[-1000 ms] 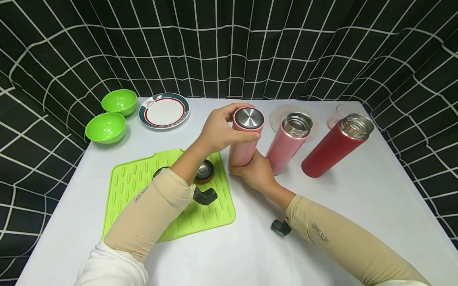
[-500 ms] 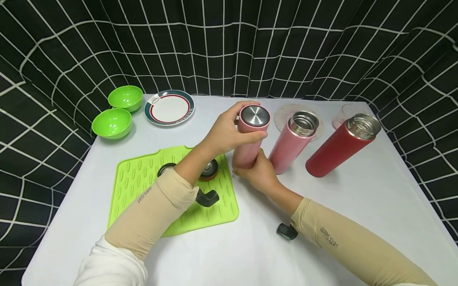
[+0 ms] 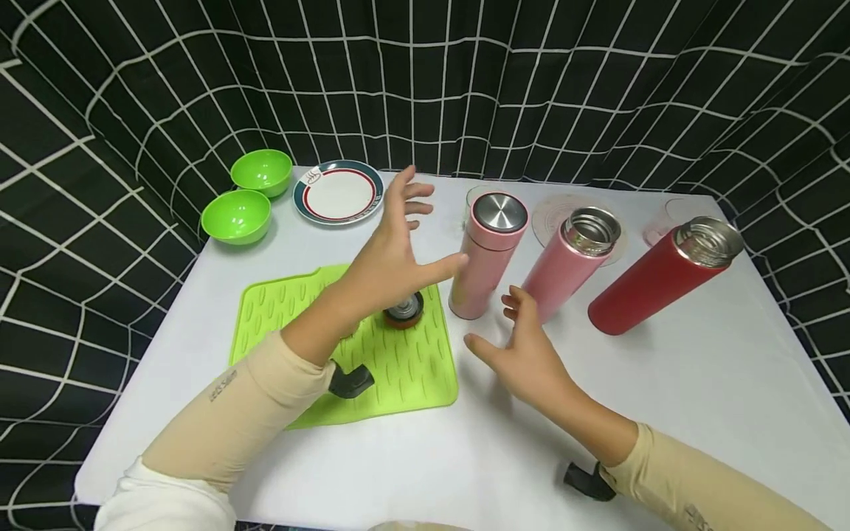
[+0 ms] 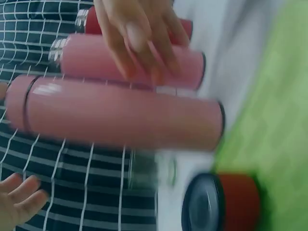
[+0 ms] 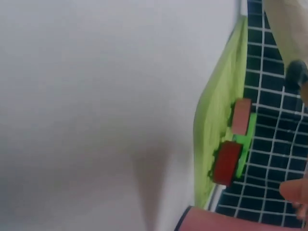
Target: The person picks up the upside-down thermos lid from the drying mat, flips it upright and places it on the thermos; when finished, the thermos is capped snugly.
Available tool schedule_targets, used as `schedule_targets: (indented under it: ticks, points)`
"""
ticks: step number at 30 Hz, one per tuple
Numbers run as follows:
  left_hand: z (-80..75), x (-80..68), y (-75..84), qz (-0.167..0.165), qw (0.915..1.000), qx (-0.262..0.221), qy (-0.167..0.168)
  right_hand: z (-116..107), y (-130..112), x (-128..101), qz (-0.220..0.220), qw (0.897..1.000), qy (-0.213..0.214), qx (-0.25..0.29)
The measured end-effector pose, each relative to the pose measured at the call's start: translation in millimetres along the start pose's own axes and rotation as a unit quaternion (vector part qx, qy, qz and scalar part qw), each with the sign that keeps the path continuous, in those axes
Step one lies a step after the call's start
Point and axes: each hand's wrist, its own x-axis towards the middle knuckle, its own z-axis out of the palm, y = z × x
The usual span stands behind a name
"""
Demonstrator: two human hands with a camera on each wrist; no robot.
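Note:
A pink thermos flask [image 3: 487,258] with its steel-topped lid on stands upright on the white table. To its left my left hand [image 3: 392,254] is spread, thumb near the flask's side, holding nothing. My right hand [image 3: 527,354] hovers in front of it, fingers apart and nothing in them. Beside it stands a second pink flask [image 3: 564,265] without a lid, and further right a lidless red flask [image 3: 657,284]. On the green mat [image 3: 425,380] lie a red lid [image 5: 227,162] and a pink lid [image 5: 241,116]; my left arm hides part of the mat.
Two green bowls [image 3: 237,217] and a rimmed plate [image 3: 339,193] sit at the back left. Behind the flasks are a clear glass [image 3: 473,196], a see-through patterned plate [image 3: 546,221] and another glass [image 3: 657,225] at the right. A black gridded curtain [image 3: 425,88] closes off the back.
Both hands have let go of the lidded pink flask, which now stands by itself. My left hand has drawn off to the left, my right hand down and to the right. The view has shifted.

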Motion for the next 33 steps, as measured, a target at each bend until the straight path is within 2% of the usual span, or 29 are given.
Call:
schedule_targets:
  ticks: [4,7,10,14,17,19,21,23,29,31,33]
  points:
    - [-28.8,-26.0,-7.9,-0.024,0.9978,0.05,-0.036,-14,5,-20,-0.033,0.999,-0.003,-0.03]
    - [-46.8,-44.2,-18.0,-0.052,0.9884,0.118,-0.08,-22,14,-33,-0.086,0.993,0.007,-0.085]
    - [-60.8,-58.9,-29.8,-0.081,0.9662,0.209,-0.128,-25,23,-42,-0.164,0.974,0.035,-0.154]
    - [-72.6,-72.4,-48.8,-0.103,0.9229,0.328,-0.174,-26,31,-46,-0.253,0.944,0.054,-0.206]
    - [-75.5,-77.8,-65.0,-0.114,0.9009,0.371,-0.195,-24,32,-46,-0.283,0.934,0.037,-0.216]
    - [-75.3,-80.1,-75.4,-0.122,0.8924,0.384,-0.204,-22,33,-46,-0.289,0.931,0.019,-0.22]
    - [-74.2,-82.1,-84.4,-0.125,0.8893,0.388,-0.208,-19,34,-46,-0.292,0.931,0.003,-0.221]
    - [-73.2,-84.5,-91.6,-0.124,0.8913,0.384,-0.207,-17,35,-46,-0.292,0.93,-0.01,-0.224]
    - [-73.6,-92.0,-102.6,-0.111,0.9097,0.355,-0.185,-12,37,-44,-0.294,0.929,-0.034,-0.224]
    - [-75.7,-93.8,-101.8,-0.114,0.9107,0.353,-0.182,-11,37,-42,-0.286,0.933,-0.042,-0.213]
    - [-78.6,-95.4,-98.7,-0.118,0.9094,0.355,-0.181,-9,35,-40,-0.266,0.942,-0.053,-0.195]
